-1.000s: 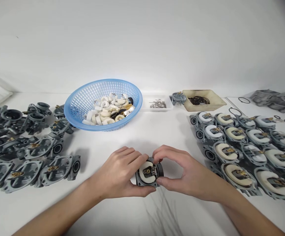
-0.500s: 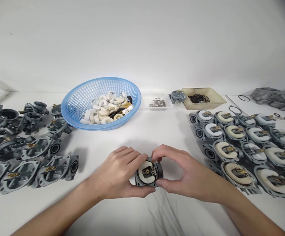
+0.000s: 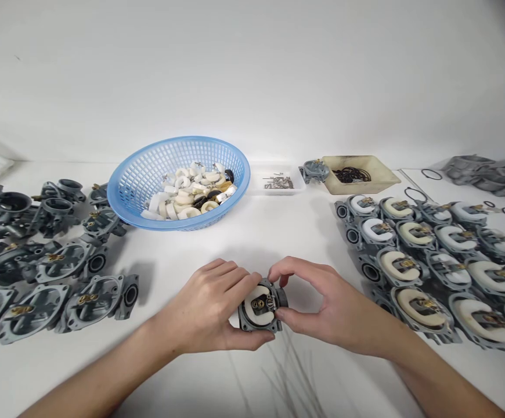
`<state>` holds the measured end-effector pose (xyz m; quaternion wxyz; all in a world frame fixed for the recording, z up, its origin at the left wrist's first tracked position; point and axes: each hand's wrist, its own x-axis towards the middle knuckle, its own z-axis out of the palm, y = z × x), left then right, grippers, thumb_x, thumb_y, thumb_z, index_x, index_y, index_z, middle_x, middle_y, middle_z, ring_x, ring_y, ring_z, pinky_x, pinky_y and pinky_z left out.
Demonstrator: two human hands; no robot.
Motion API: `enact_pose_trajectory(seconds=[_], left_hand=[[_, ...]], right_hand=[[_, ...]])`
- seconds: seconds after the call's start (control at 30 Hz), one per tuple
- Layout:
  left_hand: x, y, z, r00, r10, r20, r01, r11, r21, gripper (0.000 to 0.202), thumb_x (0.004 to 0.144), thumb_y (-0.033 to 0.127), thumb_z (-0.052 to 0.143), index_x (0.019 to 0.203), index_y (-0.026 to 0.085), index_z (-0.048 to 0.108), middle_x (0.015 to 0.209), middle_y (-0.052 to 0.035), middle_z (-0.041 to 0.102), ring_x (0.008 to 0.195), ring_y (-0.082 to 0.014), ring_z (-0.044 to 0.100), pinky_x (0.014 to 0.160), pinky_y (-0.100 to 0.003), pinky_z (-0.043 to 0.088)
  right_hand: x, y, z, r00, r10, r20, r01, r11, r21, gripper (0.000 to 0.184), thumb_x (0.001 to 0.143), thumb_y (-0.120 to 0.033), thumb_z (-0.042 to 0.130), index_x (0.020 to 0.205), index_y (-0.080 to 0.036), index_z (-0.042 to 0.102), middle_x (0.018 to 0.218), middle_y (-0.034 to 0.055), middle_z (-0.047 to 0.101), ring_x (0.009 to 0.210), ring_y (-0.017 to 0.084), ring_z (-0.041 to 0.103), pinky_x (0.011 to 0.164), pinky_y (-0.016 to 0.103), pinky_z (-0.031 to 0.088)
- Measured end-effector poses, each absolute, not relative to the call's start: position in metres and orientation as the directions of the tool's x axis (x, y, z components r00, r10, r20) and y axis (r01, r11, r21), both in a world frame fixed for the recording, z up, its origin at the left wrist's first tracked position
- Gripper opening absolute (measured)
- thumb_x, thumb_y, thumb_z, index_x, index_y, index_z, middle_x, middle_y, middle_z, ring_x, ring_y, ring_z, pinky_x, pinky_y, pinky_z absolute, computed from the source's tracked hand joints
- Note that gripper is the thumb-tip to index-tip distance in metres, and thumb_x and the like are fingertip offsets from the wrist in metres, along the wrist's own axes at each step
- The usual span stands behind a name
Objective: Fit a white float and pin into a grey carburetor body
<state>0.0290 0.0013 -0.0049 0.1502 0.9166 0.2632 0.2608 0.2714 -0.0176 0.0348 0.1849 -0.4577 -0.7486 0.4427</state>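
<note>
Left hand [image 3: 204,307] and right hand [image 3: 317,305] clamped together on grey die-cast carburetor body [image 3: 246,322] at 6 o'clock, cream float ring [image 3: 252,299] facing up (right hand spread slightly wider than a second ago).

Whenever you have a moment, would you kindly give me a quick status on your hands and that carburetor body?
Left hand and right hand both gripping carburetor body. White crescent piece facing up. Nothing blocking it.
</note>
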Motion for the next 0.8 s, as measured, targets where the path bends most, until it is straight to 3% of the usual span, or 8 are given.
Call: enact_pose_trajectory(seconds=[0.27, 0.5, 0.8], left_hand=[[0.0291, 0.0005, -0.0037, 0.736, 0.564, 0.374, 0.409, -0.811, 0.418, 0.047, 0.087, 0.054, 0.070, 0.113, 0.017, 0.059, 0.088, -0.0060, 0.069, 0.078, -0.0228, 0.067, 0.072, -0.037, 0.051], [0.0300, 0.0012, -0.0031, 0.733, 0.568, 0.374, 0.408, -0.807, 0.426, 0.047, 0.088, 0.054, 0.069, 0.113, 0.016, 0.059, 0.086, -0.0048, 0.068, 0.078, -0.0223, 0.067, 0.073, -0.038, 0.050], [0.0301, 0.0006, -0.0022, 0.745, 0.568, 0.350, 0.408, -0.803, 0.434, 0.044, 0.088, 0.053, 0.069, 0.111, 0.017, 0.059, 0.084, -0.0034, 0.068, 0.077, -0.0217, 0.066, 0.071, -0.037, 0.049]], right_hand=[[0.2710, -0.0186, 0.0346, -0.568, 0.814, -0.123, 0.479, 0.206, -0.853, 0.022, 0.084, -0.021, 0.071, 0.103, -0.027, 0.060, 0.118, -0.0016, 0.061, 0.108, 0.017, 0.058, 0.098, 0.029, 0.045], [0.2695, -0.0171, 0.0357, -0.543, 0.831, -0.116, 0.492, 0.204, -0.846, 0.023, 0.088, -0.022, 0.068, 0.107, -0.029, 0.058, 0.103, -0.0040, 0.063, 0.098, 0.016, 0.058, 0.091, 0.029, 0.045], [0.2717, -0.0180, 0.0350, -0.587, 0.800, -0.126, 0.475, 0.214, -0.854, 0.027, 0.084, -0.019, 0.070, 0.106, -0.028, 0.057, 0.111, -0.0026, 0.062, 0.103, 0.017, 0.057, 0.094, 0.030, 0.045]])
